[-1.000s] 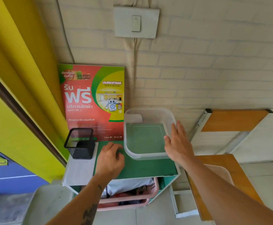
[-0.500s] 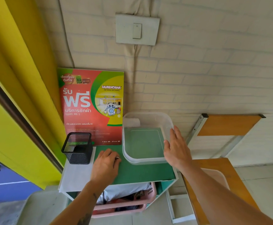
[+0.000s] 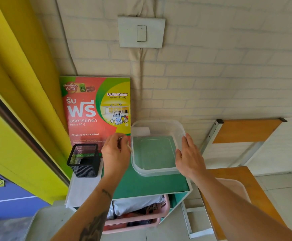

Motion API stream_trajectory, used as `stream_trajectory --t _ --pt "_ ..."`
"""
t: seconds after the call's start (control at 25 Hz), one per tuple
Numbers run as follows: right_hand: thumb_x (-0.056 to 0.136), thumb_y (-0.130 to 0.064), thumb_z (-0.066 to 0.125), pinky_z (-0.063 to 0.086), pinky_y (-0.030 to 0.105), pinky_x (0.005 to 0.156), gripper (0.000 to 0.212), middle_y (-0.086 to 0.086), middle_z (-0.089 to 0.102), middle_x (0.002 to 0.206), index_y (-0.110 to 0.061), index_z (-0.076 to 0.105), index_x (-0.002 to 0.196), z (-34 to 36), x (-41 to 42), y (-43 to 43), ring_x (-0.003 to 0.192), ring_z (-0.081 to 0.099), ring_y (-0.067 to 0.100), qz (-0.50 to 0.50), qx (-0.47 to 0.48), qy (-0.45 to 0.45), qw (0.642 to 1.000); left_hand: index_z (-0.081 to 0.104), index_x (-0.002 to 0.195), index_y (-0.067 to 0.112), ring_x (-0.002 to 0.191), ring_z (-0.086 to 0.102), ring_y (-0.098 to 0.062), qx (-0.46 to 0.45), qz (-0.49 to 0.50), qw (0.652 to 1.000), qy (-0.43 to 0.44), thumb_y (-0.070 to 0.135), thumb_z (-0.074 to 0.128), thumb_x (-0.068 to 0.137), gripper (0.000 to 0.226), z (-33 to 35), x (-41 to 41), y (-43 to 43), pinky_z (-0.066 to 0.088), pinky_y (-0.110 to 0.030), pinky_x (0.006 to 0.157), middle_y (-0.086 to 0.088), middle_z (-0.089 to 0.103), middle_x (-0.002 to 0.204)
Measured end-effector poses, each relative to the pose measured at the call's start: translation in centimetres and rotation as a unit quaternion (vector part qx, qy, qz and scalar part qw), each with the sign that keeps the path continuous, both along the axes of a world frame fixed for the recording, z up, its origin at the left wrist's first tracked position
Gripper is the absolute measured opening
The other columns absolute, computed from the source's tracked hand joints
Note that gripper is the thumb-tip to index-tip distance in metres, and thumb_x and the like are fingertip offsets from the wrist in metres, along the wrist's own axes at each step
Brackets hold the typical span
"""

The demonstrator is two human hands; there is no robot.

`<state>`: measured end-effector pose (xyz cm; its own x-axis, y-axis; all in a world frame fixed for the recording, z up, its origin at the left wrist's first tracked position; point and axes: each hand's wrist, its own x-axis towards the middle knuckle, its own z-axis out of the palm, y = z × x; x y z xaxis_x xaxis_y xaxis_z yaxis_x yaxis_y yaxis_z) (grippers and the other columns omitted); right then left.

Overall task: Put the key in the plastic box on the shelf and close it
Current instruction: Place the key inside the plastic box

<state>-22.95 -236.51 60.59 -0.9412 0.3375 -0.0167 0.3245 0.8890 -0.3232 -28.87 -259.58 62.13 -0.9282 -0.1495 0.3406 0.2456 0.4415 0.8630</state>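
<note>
A clear plastic box (image 3: 156, 169) stands open and empty on the green top of the shelf (image 3: 141, 184). My right hand (image 3: 188, 156) rests flat against the box's right wall. My left hand (image 3: 115, 152) is raised just left of the box, its fingers pinched on a small metal key (image 3: 128, 147) that pokes out toward the box's left rim. Most of the key is hidden by my fingers. A translucent lid (image 3: 237, 190) lies on the wooden chair to the right.
A black mesh pen holder (image 3: 83, 160) stands at the shelf's left. A red laundry poster (image 3: 96, 110) leans on the brick wall behind. A pink basket (image 3: 136, 220) sits under the shelf. A wooden chair (image 3: 246, 131) is to the right.
My left hand has lifted off the shelf top with the key and moved up toward the box's left side. My right hand stays on the box's right wall.
</note>
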Motion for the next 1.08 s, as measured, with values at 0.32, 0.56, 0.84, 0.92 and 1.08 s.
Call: stream_trajectory --t 0.32,0.56,0.84,0.92,1.08 --pt "0.103 -0.033 0.034 0.03 0.041 0.116 0.064 0.003 -0.005 0.166 -0.013 0.005 0.157 0.0 0.0 0.1 0.149 0.018 0.027 -0.004 -0.024 0.001 1.0 0.068 0.089 0.014 0.067 0.06 -0.021 -0.067 -0.125 0.973 -0.182 0.015 0.05 0.091 0.018 2.4 -2.2 8.2 0.049 -0.029 0.061 -0.006 0.069 0.083" --pt "0.102 -0.033 0.036 0.03 0.041 0.117 0.065 0.001 -0.006 0.166 -0.016 0.005 0.157 -0.4 0.0 0.3 0.149 0.017 0.026 -0.009 -0.038 0.011 0.999 0.072 0.095 0.017 0.078 0.067 -0.027 -0.106 -0.162 0.937 -0.292 0.009 0.051 0.083 0.026 0.2 -2.4 9.4 0.057 -0.03 0.065 -0.01 0.072 0.095" --pt "0.102 -0.033 0.038 0.03 0.038 0.115 0.066 0.001 -0.005 0.166 -0.016 0.005 0.157 -0.4 -0.1 0.2 0.148 0.018 0.024 -0.007 -0.034 0.017 0.999 0.067 0.112 0.017 0.085 0.062 -0.018 -0.168 -0.206 0.928 -0.26 0.007 0.046 0.086 0.035 0.7 -1.5 9.5 0.048 -0.024 0.074 -0.004 0.067 0.111" --pt "0.103 -0.032 0.037 0.031 0.039 0.116 0.066 0.002 -0.006 0.166 -0.015 0.004 0.157 -0.4 -0.1 0.3 0.148 0.019 0.025 -0.004 -0.038 0.013 0.999 0.068 0.11 0.018 0.086 0.062 -0.018 -0.172 -0.203 0.933 -0.242 0.007 0.047 0.086 0.034 1.0 -1.3 9.2 0.048 -0.024 0.077 -0.003 0.069 0.111" --pt "0.103 -0.032 0.036 0.032 0.04 0.117 0.066 0.002 -0.007 0.166 -0.015 0.002 0.157 -0.2 -0.2 0.4 0.149 0.017 0.026 0.003 -0.048 -0.003 0.999 0.067 0.109 0.02 0.084 0.063 -0.015 -0.174 -0.205 0.937 -0.224 0.008 0.046 0.088 0.033 1.8 -1.0 8.3 0.048 -0.023 0.073 -0.001 0.069 0.108"
